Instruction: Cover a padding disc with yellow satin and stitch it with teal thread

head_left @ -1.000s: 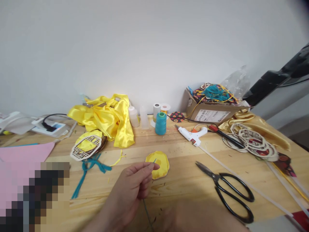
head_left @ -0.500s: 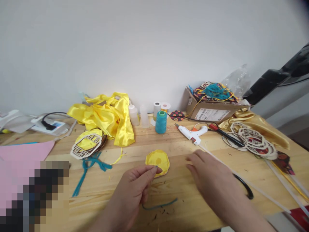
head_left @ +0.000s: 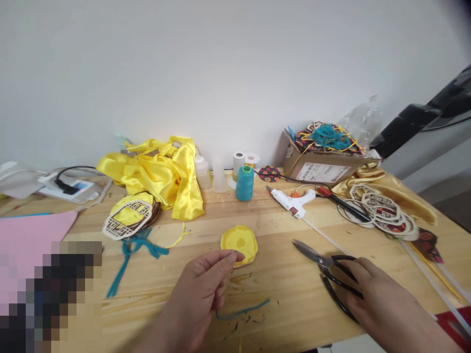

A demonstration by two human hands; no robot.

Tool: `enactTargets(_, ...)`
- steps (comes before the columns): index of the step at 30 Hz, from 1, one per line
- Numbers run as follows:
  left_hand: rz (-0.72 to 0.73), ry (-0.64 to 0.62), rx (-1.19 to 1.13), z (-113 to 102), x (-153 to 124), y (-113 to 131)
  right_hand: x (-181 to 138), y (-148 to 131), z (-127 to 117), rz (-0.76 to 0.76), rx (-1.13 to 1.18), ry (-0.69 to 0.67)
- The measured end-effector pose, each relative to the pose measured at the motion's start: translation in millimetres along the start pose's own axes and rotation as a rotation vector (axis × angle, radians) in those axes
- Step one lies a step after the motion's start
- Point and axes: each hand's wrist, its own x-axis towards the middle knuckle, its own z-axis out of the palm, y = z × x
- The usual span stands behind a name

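My left hand is closed in a pinch above the wooden table, its fingertips overlapping the lower edge of a round yellow fabric-covered disc. A teal cord trails out from beneath this hand to the right; its pinched end is too small to make out. On the right, my right hand is closed around a black handle of a pair of scissors. The blades point up and left, slightly parted. Whether the scissors still touch the table I cannot tell.
A white glue gun lies behind the scissors. A teal thread cone stands near the wall. A cardboard box and patterned wooden cutouts are on the right; yellow satin and teal cords on the left.
My right hand has moved right and toward me, off the scissors' blades and onto a handle, so the blades now show. My left hand keeps its pinch almost in place.
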Motion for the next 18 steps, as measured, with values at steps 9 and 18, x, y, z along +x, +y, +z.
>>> enactTargets(9, 0.064, 0.078, 0.128, 3.1, -4.7, 3.4, -1.5, -85.5, -33.4, -0.257, 0.523, -0.166)
enactTargets(18, 0.141, 0.033, 0.269, 2.2, -10.2, 7.2, 15.7, -106.4, -41.9, 0.039, 0.415, -0.605)
